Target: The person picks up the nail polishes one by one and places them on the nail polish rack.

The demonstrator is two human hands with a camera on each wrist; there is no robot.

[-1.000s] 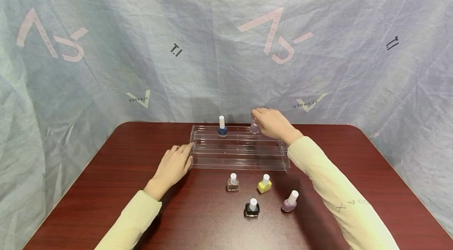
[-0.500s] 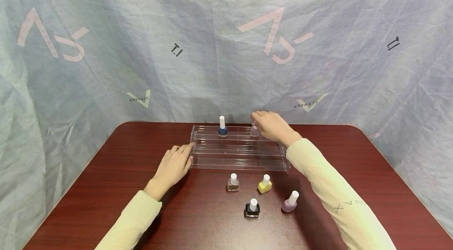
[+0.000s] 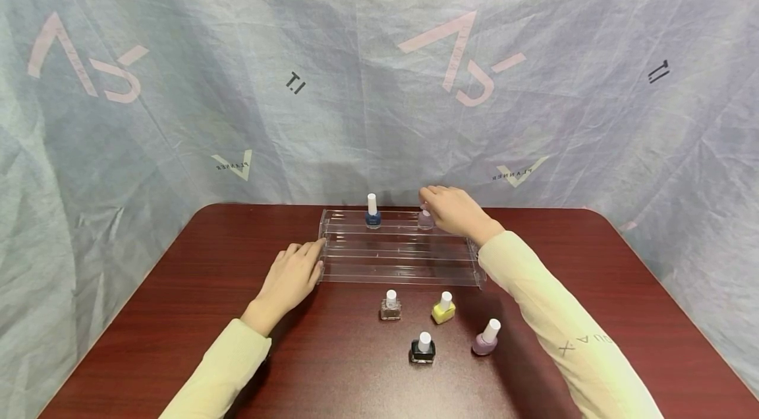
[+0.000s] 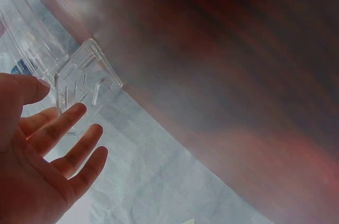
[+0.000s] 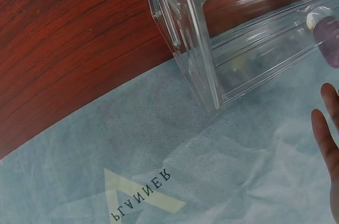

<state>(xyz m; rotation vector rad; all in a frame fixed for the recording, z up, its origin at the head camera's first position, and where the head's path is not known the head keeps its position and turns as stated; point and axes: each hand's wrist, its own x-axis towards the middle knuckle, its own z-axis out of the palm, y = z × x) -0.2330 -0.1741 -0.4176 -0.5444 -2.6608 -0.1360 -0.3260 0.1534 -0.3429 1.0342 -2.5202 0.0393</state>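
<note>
A clear acrylic tiered rack (image 3: 379, 270) stands on the table. My right hand (image 3: 455, 209) pinches the top of a purple nail polish bottle (image 3: 425, 221), upright at the rack's top tier; the fingers hide its cap in the head view. In the right wrist view, the purple bottle's body (image 5: 328, 41) shows at the right edge, near two fingers (image 5: 324, 134). A blue nail polish bottle (image 3: 372, 219) with a white cap stands left of it on the same tier. My left hand (image 3: 288, 276) rests fingertips against the rack's left end panel, its fingers (image 4: 58, 131) loosely extended.
In front of the rack stand a brownish clear bottle (image 3: 391, 309), a yellow one (image 3: 443, 311), a black one (image 3: 423, 352) and a mauve one (image 3: 485, 343), all white-capped. The dark red table (image 3: 332, 366) ends at a grey fabric backdrop (image 3: 356, 109) behind the rack.
My right hand has lowered the purple nail polish bottle slightly onto the top tier and shifted it a touch to the left. The left hand has stayed in place.
</note>
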